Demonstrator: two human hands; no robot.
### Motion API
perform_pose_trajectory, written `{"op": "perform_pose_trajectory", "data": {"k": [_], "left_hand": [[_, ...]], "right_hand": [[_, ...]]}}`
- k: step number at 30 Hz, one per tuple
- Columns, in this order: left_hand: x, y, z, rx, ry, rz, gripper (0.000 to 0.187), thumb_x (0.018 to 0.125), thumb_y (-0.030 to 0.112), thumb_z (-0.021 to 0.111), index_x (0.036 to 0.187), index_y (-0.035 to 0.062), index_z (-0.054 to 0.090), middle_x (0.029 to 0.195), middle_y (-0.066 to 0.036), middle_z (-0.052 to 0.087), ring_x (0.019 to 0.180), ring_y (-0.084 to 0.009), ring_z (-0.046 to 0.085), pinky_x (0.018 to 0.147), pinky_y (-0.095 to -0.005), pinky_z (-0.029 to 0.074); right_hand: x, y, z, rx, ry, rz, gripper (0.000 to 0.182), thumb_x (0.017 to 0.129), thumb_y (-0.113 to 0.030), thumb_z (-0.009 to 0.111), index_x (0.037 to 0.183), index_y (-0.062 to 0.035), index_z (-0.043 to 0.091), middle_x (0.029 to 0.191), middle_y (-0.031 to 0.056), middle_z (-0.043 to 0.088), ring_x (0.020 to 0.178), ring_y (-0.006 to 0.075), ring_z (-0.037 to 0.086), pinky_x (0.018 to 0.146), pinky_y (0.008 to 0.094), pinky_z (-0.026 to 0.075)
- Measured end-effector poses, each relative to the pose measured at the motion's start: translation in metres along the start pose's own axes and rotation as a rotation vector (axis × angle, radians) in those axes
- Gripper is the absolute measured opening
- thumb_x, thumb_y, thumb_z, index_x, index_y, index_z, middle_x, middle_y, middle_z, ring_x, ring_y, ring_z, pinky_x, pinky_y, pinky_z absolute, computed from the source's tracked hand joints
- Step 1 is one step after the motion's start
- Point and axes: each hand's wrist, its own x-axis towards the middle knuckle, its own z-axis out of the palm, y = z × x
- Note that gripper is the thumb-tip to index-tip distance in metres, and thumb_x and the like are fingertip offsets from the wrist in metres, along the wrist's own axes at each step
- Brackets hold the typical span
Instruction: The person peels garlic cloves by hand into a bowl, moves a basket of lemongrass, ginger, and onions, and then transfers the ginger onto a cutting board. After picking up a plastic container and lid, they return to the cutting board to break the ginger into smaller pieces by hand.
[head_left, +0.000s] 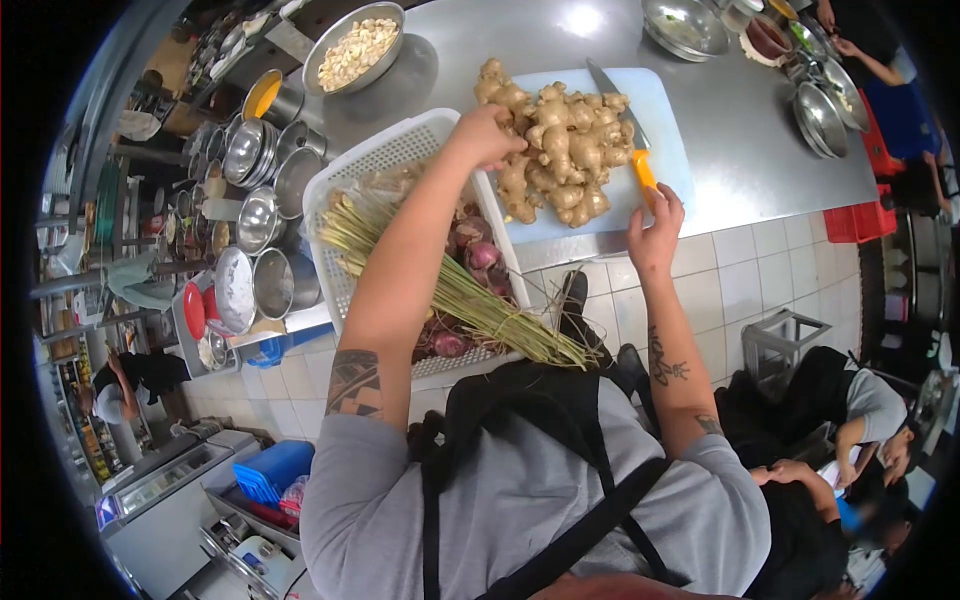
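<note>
A heap of knobbly ginger (575, 145) is piled on a pale blue cutting board (665, 120). My left hand (484, 138) is at the heap's left side, its fingers curled against a ginger root and partly hidden by it. To the right of the ginger lies a knife (642, 170) with an orange handle, its blade pointing away from me along the board. My right hand (657, 222) has its fingers closed about the near end of that handle. Just below my left forearm stands a white perforated basket (340, 190) holding lemongrass stalks (470, 290) and red onions (484, 256).
On the steel table (480, 50) sit a bowl of peeled cloves (358, 55) and metal bowls (685, 28). Pots and bowls (262, 220) crowd a shelf at left. Co-workers (870, 400) are at right. A red crate (858, 225) stands past the table's right end.
</note>
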Motion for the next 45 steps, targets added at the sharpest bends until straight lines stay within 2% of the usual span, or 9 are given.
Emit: {"op": "perform_pose_trajectory", "data": {"k": [6, 11, 15, 20, 27, 31, 34, 38, 45], "left_hand": [[-0.064, -0.048, -0.054, -0.409, 0.197, 0.228, 0.053, 0.09, 0.023, 0.07, 0.133, -0.0006, 0.051, 0.119, -0.014, 0.065, 0.091, -0.0194, 0.069, 0.07, -0.0274, 0.056], [-0.176, -0.15, -0.093, -0.584, 0.583, 0.132, 0.037, 0.095, 0.018, 0.062, 0.128, 0.0026, 0.055, 0.113, -0.01, 0.068, 0.089, -0.0159, 0.067, 0.073, -0.0254, 0.053], [-0.241, -0.247, -0.073, -0.46, 0.843, -0.013, 0.035, 0.094, 0.019, 0.064, 0.124, 0.0027, 0.057, 0.105, -0.007, 0.068, 0.083, -0.0125, 0.063, 0.068, -0.0248, 0.049], [-0.271, -0.304, -0.031, -0.307, 0.8, -0.24, 0.04, 0.09, 0.024, 0.069, 0.121, 0.0013, 0.059, 0.099, -0.008, 0.068, 0.08, -0.0158, 0.062, 0.07, -0.0298, 0.049], [-0.253, -0.314, -0.005, -0.315, 0.731, -0.194, 0.036, 0.093, 0.028, 0.062, 0.116, -0.0005, 0.06, 0.097, -0.019, 0.068, 0.086, -0.0292, 0.067, 0.078, -0.0374, 0.05], [-0.255, -0.329, 0.004, -0.206, 0.755, -0.123, 0.041, 0.094, 0.033, 0.061, 0.119, 0.0012, 0.061, 0.112, -0.027, 0.064, 0.106, -0.0408, 0.061, 0.093, -0.0442, 0.047], [-0.249, -0.336, 0.003, -0.225, 0.633, 0.022, 0.049, 0.095, 0.031, 0.06, 0.127, -0.0045, 0.052, 0.122, -0.028, 0.059, 0.114, -0.0392, 0.056, 0.099, -0.0425, 0.042], [-0.227, -0.358, -0.012, -0.296, 0.544, 0.054, 0.057, 0.096, 0.029, 0.059, 0.135, -0.0104, 0.044, 0.131, -0.028, 0.054, 0.119, -0.0367, 0.052, 0.103, -0.0404, 0.038], [-0.189, -0.383, -0.012, -0.262, 0.613, 0.038, 0.055, 0.094, 0.032, 0.064, 0.131, -0.0064, 0.049, 0.119, -0.02, 0.06, 0.101, -0.0289, 0.06, 0.084, -0.0424, 0.047]], "right_hand": [[-0.01, -0.033, -0.003, 0.162, -0.065, -0.093, 0.024, 0.083, 0.001, 0.063, 0.107, 0.0001, 0.063, 0.109, 0.016, 0.061, 0.101, 0.0288, 0.058, 0.09, 0.0372, 0.047], [-0.026, -0.066, -0.002, 0.557, -0.307, 0.065, 0.011, 0.088, 0.001, 0.063, 0.098, 0.002, 0.066, 0.074, 0.0082, 0.064, 0.063, 0.0109, 0.059, 0.06, 0.0242, 0.049], [-0.011, -0.121, -0.003, 0.616, -0.531, 0.019, 0.01, 0.089, -0.002, 0.064, 0.098, 0.002, 0.067, 0.071, 0.0053, 0.064, 0.061, 0.0081, 0.057, 0.056, 0.0233, 0.046], [0.015, -0.159, 0.021, 0.152, -1.052, 0.065, 0.042, 0.094, -0.037, 0.061, 0.103, 0.0035, 0.067, 0.08, 0.0203, 0.068, 0.067, 0.0363, 0.066, 0.064, 0.0415, 0.051], [-0.016, -0.208, -0.027, 0.168, -0.628, -0.177, 0.047, 0.092, -0.03, 0.066, 0.122, 0.0048, 0.058, 0.107, 0.0243, 0.063, 0.091, 0.0342, 0.065, 0.076, 0.041, 0.053], [-0.022, -0.22, -0.063, 0.154, -1.038, 0.078, 0.07, 0.08, -0.043, 0.076, 0.128, 0.0034, 0.054, 0.119, 0.0239, 0.06, 0.1, 0.0364, 0.063, 0.089, 0.0409, 0.051], [-0.056, -0.206, -0.061, 0.148, -0.996, -0.324, 0.08, 0.071, -0.043, 0.08, 0.133, -0.0005, 0.051, 0.122, 0.0238, 0.059, 0.114, 0.0393, 0.057, 0.096, 0.045, 0.047], [-0.098, -0.223, -0.043, -0.163, -0.963, -0.376, 0.096, 0.06, -0.029, 0.083, 0.142, -0.003, 0.041, 0.11, 0.0182, 0.061, 0.104, 0.0363, 0.062, 0.087, 0.0447, 0.051], [-0.102, -0.219, -0.045, -0.07, -0.928, -0.274, 0.074, 0.066, -0.019, 0.069, 0.135, -0.0081, 0.048, 0.098, 0.0197, 0.064, 0.085, 0.0397, 0.065, 0.073, 0.0481, 0.052]]}}
